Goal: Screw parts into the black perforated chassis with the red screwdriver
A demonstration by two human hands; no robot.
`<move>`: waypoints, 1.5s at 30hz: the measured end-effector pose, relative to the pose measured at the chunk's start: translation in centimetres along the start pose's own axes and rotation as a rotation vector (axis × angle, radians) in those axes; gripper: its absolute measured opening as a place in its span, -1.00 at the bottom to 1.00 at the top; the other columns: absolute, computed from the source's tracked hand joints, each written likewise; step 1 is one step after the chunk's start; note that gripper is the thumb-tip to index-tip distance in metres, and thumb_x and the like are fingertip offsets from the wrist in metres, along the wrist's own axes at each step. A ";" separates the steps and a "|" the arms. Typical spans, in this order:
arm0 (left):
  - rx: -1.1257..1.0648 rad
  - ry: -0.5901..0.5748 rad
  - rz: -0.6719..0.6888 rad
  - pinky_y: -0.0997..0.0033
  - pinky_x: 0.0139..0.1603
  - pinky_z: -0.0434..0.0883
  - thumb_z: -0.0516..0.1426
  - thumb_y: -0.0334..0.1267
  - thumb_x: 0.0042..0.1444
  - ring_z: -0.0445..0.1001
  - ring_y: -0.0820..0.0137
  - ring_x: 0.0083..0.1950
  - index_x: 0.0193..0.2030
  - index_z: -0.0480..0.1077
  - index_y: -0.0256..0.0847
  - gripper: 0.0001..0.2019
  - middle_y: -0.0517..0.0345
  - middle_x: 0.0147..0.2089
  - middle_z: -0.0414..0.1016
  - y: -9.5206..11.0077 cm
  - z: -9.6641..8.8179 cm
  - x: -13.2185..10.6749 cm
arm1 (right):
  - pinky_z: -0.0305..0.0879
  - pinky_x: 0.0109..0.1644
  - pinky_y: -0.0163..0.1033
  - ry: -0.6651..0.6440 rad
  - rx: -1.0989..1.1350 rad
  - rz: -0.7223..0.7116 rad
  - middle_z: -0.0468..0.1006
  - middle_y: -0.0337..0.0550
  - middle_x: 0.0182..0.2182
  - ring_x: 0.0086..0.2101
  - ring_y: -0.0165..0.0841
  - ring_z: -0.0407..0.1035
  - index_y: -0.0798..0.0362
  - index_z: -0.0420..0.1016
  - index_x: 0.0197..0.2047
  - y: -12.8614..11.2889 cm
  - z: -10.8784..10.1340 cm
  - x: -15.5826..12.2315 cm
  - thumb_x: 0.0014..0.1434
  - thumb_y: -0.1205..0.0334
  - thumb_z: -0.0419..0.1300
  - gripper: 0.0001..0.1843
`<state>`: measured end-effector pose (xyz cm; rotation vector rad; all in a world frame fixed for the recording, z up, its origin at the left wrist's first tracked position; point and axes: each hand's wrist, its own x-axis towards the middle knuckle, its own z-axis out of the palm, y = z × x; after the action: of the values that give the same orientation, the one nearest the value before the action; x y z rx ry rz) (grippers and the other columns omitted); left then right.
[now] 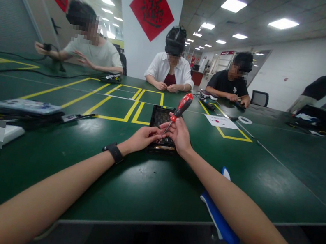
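Observation:
My right hand [180,135] grips a red-and-black handled screwdriver [181,107], its handle tilted up to the right and its shaft pointing down-left. My left hand [144,137] pinches at the shaft's tip, fingers closed. Both hands hover over a black rectangular device [160,117] lying flat on the green table [140,185]. A black band sits on my left wrist.
A blue-and-white object [218,216] lies at the table's near edge under my right forearm. At the left lie a flat device [28,106] and cables. Three people sit at the far side; a white tape roll [245,120] and a paper [221,121] lie far right.

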<state>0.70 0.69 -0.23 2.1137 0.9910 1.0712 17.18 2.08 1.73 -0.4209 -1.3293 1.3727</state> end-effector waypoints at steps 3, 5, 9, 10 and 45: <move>-0.009 0.022 -0.015 0.46 -0.30 0.29 0.08 -0.09 0.12 0.35 0.45 -0.36 -0.24 0.40 -0.29 -0.73 0.16 -0.35 0.44 -0.1 0.1 0.0 | 0.38 -0.47 -0.34 0.019 -0.010 -0.009 0.51 -0.23 -0.46 -0.49 -0.43 0.43 0.01 0.20 0.01 0.0 0.0 0.0 0.23 0.02 -0.01 -0.65; -0.023 0.040 -0.027 0.48 -0.34 0.28 0.12 -0.10 0.09 0.32 0.48 -0.39 -0.24 0.38 -0.28 -0.74 0.19 -0.38 0.41 -0.1 0.2 0.0 | 0.38 -0.47 -0.34 0.011 -0.014 -0.018 0.50 -0.24 -0.47 -0.49 -0.44 0.43 0.01 0.21 -0.02 0.0 0.0 0.0 0.22 0.03 0.00 -0.68; -0.026 0.068 -0.031 0.52 -0.40 0.24 0.20 -0.12 -0.01 0.26 0.52 -0.45 -0.31 0.35 -0.28 -0.74 0.27 -0.45 0.33 0.4 0.3 0.0 | 0.39 -0.45 -0.34 -0.026 -0.022 -0.021 0.49 -0.26 -0.46 -0.49 -0.45 0.43 0.00 0.21 -0.04 0.1 0.1 -0.1 0.22 0.03 0.02 -0.69; -0.015 0.074 -0.032 0.52 -0.41 0.24 0.21 -0.12 -0.01 0.25 0.53 -0.45 -0.32 0.35 -0.29 -0.74 0.27 -0.46 0.31 0.4 0.3 0.0 | 0.39 -0.44 -0.34 -0.034 -0.023 -0.020 0.49 -0.26 -0.46 -0.48 -0.45 0.43 -0.01 0.21 -0.04 0.2 0.1 -0.1 0.22 0.02 0.02 -0.70; 0.013 0.124 -0.042 0.54 -0.46 0.22 0.21 -0.10 -0.04 0.21 0.54 -0.51 -0.37 0.38 -0.29 -0.74 0.27 -0.52 0.33 0.9 0.2 -0.3 | 0.36 -0.45 -0.37 -0.018 -0.144 -0.060 0.49 -0.27 -0.46 -0.50 -0.48 0.41 0.00 0.24 -0.04 -0.3 0.5 -0.2 0.16 -0.03 0.08 -0.62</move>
<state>1.10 -0.04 0.18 2.0479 1.0980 1.1905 16.96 1.57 2.06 -0.4628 -1.4492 1.2388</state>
